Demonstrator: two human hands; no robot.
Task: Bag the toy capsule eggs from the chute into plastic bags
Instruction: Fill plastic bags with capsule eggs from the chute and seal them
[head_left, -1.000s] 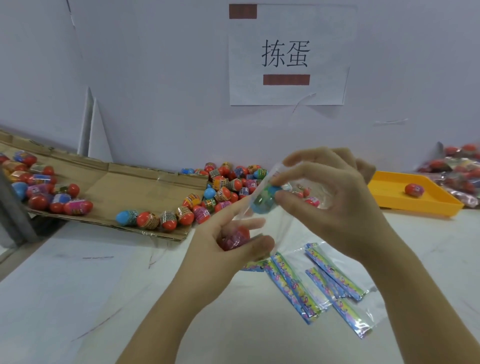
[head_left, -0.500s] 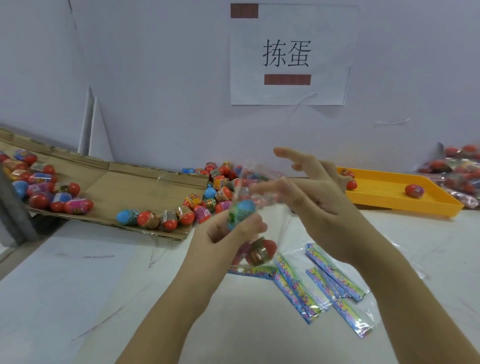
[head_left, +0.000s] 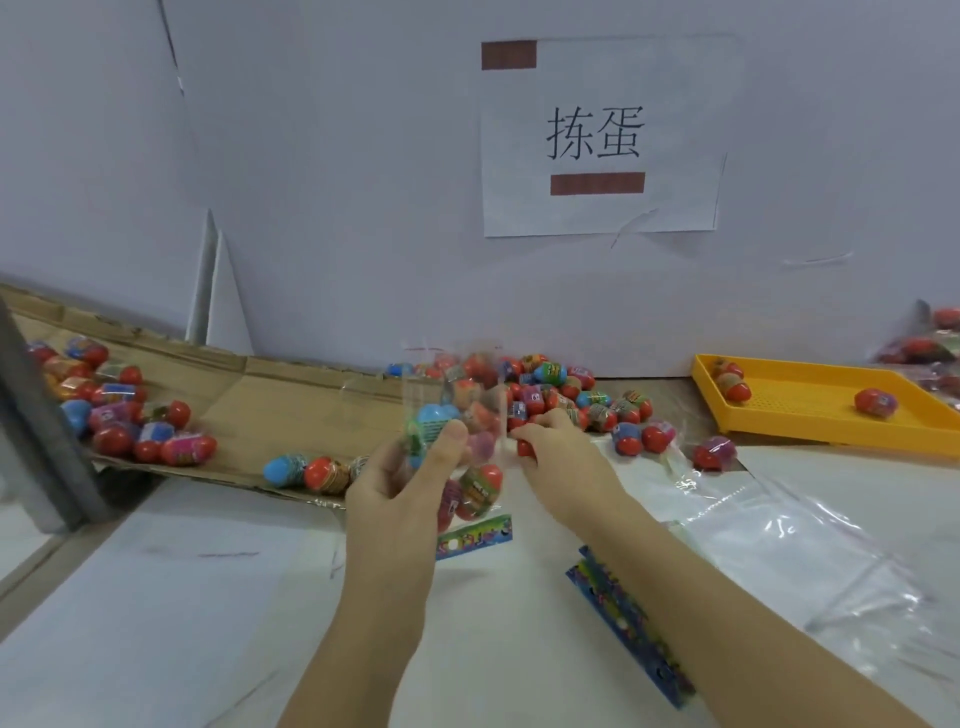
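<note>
At the far left, toy capsule eggs (head_left: 114, 410) lie in a heap on the cardboard chute (head_left: 249, 410), with a few more along its lower edge. The left hand (head_left: 405, 483) grips a clear plastic bag (head_left: 457, 395) upright over the table (head_left: 156, 623), thumb pressed on a blue egg (head_left: 434, 415) inside it; other eggs sit lower in the bag. The step looks like filling this bag. Just to its right, the right hand (head_left: 561, 452) reaches into the loose pile of eggs (head_left: 587, 400), fingers curled over a red egg (head_left: 524, 448); whether they already grip it I cannot tell. The next move likely calls for lifting that egg and dropping it through the bag's mouth, which the left hand must hold wide. Under the right forearm lies a stack of empty bags (head_left: 623, 623), and beside it a crumpled clear plastic sheet (head_left: 779, 540) that could snag. Farther right, a yellow tray (head_left: 810, 400) holds two eggs
</note>
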